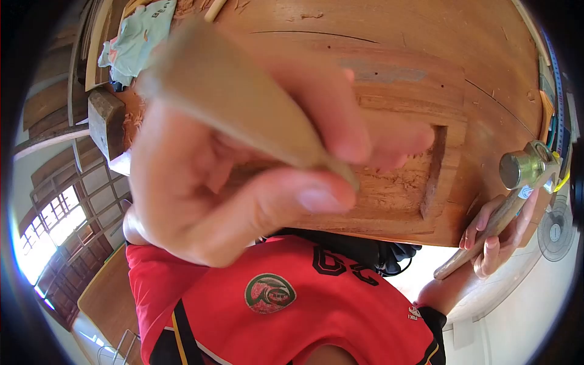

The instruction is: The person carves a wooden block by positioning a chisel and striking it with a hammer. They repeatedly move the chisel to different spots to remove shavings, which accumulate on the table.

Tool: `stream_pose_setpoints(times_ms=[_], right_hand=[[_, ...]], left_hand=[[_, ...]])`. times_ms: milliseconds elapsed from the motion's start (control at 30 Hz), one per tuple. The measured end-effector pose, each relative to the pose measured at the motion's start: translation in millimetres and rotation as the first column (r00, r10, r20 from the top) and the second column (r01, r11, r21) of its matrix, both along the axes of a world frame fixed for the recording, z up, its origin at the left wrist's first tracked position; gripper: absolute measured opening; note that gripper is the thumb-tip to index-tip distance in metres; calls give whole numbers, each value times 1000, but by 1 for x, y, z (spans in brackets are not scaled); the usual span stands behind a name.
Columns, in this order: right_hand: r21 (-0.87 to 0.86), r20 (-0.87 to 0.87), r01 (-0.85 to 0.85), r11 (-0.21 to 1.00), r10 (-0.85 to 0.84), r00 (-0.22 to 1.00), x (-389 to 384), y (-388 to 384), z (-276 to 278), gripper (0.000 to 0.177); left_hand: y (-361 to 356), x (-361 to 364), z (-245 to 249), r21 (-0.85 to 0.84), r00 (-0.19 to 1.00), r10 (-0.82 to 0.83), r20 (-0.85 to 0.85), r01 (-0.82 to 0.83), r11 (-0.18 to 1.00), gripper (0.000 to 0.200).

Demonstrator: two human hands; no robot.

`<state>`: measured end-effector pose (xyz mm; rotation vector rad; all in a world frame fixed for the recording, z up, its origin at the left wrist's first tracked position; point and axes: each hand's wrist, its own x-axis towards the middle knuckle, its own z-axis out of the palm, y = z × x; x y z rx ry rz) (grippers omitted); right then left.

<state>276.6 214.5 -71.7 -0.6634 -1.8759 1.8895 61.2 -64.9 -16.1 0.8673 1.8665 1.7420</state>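
My left hand (243,182), large and close to the camera, pinches a blurred tan tapered tool (243,103) between thumb and fingers. Its wide end points up and left, its narrow end down and right. Behind it, partly hidden, lies a wooden workpiece (456,140) with a rough carved recess. At the right, my right hand (496,240) is wrapped round the wooden handle of a hammer (520,170), its metal head up.
The workpiece rests on a brown wooden table (486,48) with wood shavings. A wooden mallet (106,121) and a pale cloth (143,33) are at the upper left. Black fabric (365,252) shows by the near edge. A fan (555,231) stands far right.
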Motion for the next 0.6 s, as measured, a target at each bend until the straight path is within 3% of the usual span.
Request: stream_pose_setpoints(times_ms=[200, 333, 433, 600], right_hand=[[2, -7, 7, 1000, -6, 1000, -1, -3, 1, 120], [17, -17, 21, 1000, -21, 1000, -4, -8, 3, 115], [26, -16, 37, 999, -37, 999, -5, -10, 5, 112], [45, 30, 53, 998, -55, 998, -6, -13, 9, 106]], left_hand=[[-5, -4, -2, -48, 926, -299, -232, 297, 954, 27], [-4, 0, -3, -47, 931, -323, -172, 320, 946, 20], [-4, 5, -6, 53, 958, -276, -77, 280, 959, 19], [-7, 6, -17, 151, 959, -276, -58, 282, 948, 20]])
